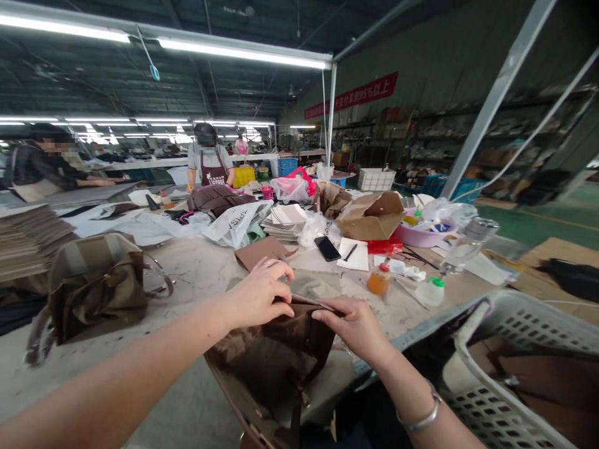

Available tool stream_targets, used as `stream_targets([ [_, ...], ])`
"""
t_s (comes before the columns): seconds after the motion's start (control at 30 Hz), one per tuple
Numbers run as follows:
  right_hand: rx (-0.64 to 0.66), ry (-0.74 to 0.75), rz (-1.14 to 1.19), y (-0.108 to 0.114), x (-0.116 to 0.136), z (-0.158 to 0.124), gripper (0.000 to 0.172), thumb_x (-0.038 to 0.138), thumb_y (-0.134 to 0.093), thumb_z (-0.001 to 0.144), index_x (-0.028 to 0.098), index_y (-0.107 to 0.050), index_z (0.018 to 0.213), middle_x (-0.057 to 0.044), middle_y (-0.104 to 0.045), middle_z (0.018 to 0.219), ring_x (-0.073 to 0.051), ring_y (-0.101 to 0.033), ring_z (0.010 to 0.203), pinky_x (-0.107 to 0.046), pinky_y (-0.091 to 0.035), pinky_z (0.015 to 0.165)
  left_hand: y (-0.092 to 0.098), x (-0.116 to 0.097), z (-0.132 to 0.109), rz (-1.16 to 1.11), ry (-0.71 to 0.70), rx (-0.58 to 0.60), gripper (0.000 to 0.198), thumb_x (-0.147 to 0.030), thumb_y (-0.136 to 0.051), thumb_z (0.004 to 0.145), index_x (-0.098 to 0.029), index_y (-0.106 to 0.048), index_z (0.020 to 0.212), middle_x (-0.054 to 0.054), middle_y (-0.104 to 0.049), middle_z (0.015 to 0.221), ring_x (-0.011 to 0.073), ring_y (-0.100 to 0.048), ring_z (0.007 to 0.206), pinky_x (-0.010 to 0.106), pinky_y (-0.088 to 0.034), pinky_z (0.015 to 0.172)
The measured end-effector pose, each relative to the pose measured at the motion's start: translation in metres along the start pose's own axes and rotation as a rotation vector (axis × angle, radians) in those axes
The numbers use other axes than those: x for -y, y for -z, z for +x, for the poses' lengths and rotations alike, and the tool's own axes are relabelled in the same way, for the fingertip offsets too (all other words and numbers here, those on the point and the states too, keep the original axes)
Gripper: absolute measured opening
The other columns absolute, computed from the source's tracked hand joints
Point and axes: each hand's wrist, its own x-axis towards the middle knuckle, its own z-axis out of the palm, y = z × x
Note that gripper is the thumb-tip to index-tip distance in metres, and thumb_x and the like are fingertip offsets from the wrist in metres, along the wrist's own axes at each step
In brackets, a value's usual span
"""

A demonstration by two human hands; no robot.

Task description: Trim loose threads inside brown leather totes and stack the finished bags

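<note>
- Head view: a brown bag was open at the bottom middle.
- The right hand had its thumb and fingers pinched tight on the bag's top edge.
- The left hand was curled at that edge; I cannot tell if it gripped.
- Another bag sat on the bench, at left.

On the beige, dark-specked table, the bag at the near edge is brown; the handbag toward the left edge is olive-brown with paler stripes. The phone is black. The jar is amber with a red top, the bottle whitish with a green cap, the basin lilac.
</note>
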Motion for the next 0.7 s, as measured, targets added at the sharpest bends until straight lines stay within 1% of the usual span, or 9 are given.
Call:
stream_targets([
  [0.1, -0.014, 0.02, -0.061, -0.001, 0.004, 0.0, 0.014, 0.026, -0.065, 0.082, 0.025, -0.072, 0.094, 0.0, -0.072, 0.084, -0.016, -0.065, 0.074, -0.023, -0.049, 0.065, -0.005, 0.004, -0.001, -0.022, 0.034, 0.011, 0.019, -0.035, -0.061, 0.081, -0.021, -0.065, 0.071, -0.001, -0.061, 0.098, 0.016, -0.055, 0.093, 0.042, -0.029, 0.102],
  [0.17, -0.037, 0.042, -0.104, -0.002, 0.007, 0.0, 0.012, 0.025, -0.063, 0.083, 0.025, -0.073, 0.09, 0.0, -0.071, 0.081, -0.015, -0.065, 0.072, -0.023, -0.048, 0.063, -0.011, 0.005, -0.001, -0.022, 0.047, 0.004, 0.021, -0.035, -0.058, 0.083, -0.019, -0.063, 0.071, -0.001, -0.064, 0.088, 0.0138, -0.058, 0.084, 0.038, -0.032, 0.099],
  [0.3, -0.088, 0.071, -0.182, -0.005, 0.009, -0.001, 0.014, 0.026, -0.059, 0.085, 0.024, -0.072, 0.087, 0.0, -0.071, 0.079, -0.016, -0.064, 0.07, -0.023, -0.047, 0.064, -0.016, 0.004, -0.001, 0.006, 0.101, -0.031, 0.026, -0.038, -0.057, 0.083, -0.017, -0.061, 0.068, 0.001, -0.063, 0.075, 0.0137, -0.058, 0.076, 0.025, -0.042, 0.074],
  [0.43, 0.014, 0.035, -0.233, -0.001, 0.009, -0.001, 0.02, 0.032, -0.053, 0.089, 0.024, -0.071, 0.09, -0.001, -0.071, 0.079, -0.016, -0.064, 0.07, -0.024, -0.048, 0.062, -0.014, 0.0, 0.0, 0.038, 0.123, -0.032, 0.025, -0.036, -0.058, 0.082, -0.016, -0.061, 0.067, 0.001, -0.062, 0.073, 0.0133, -0.058, 0.071, 0.023, -0.041, 0.065],
  [0.47, 0.046, 0.021, -0.244, 0.001, 0.011, 0.0, 0.022, 0.036, -0.054, 0.088, 0.023, -0.07, 0.097, -0.002, -0.071, 0.084, -0.018, -0.065, 0.073, -0.025, -0.049, 0.063, -0.014, 0.0, 0.0, 0.04, 0.124, -0.031, 0.025, -0.035, -0.058, 0.082, -0.016, -0.061, 0.067, 0.001, -0.062, 0.074, 0.0135, -0.058, 0.072, 0.023, -0.041, 0.065],
  [0.57, 0.092, 0.021, -0.317, 0.003, 0.018, 0.006, 0.051, 0.05, -0.064, 0.077, 0.021, -0.06, 0.12, -0.007, -0.068, 0.103, -0.023, -0.064, 0.086, -0.029, -0.051, 0.07, -0.015, 0.0, 0.0, 0.044, 0.131, -0.034, 0.026, -0.036, -0.057, 0.083, -0.015, -0.061, 0.068, 0.002, -0.062, 0.074, 0.0146, -0.059, 0.072, 0.024, -0.042, 0.066],
  [0.6, 0.095, 0.04, -0.357, 0.002, 0.022, 0.01, 0.055, 0.051, -0.065, 0.075, 0.021, -0.059, 0.121, -0.007, -0.068, 0.104, -0.024, -0.064, 0.088, -0.03, -0.051, 0.072, -0.015, 0.001, 0.0, 0.04, 0.131, -0.036, 0.026, -0.036, -0.057, 0.083, -0.015, -0.061, 0.069, 0.002, -0.062, 0.074, 0.0149, -0.059, 0.072, 0.025, -0.042, 0.066],
  [0.63, 0.097, 0.061, -0.405, 0.001, 0.025, 0.013, 0.049, 0.05, -0.064, 0.077, 0.023, -0.062, 0.117, -0.006, -0.069, 0.1, -0.023, -0.064, 0.086, -0.03, -0.051, 0.071, -0.015, 0.002, -0.001, 0.028, 0.128, -0.039, 0.025, -0.036, -0.057, 0.083, -0.015, -0.061, 0.069, 0.003, -0.062, 0.075, 0.015, -0.059, 0.073, 0.025, -0.043, 0.066],
  [0.7, 0.112, 0.098, -0.498, -0.004, 0.031, 0.021, 0.023, 0.041, -0.058, 0.084, 0.026, -0.071, 0.096, -0.003, -0.07, 0.084, -0.02, -0.064, 0.077, -0.027, -0.048, 0.066, -0.013, 0.006, -0.004, -0.016, 0.101, -0.038, 0.024, -0.038, -0.059, 0.081, -0.016, -0.063, 0.07, 0.004, -0.064, 0.087, 0.0154, -0.06, 0.078, 0.027, -0.045, 0.073],
])
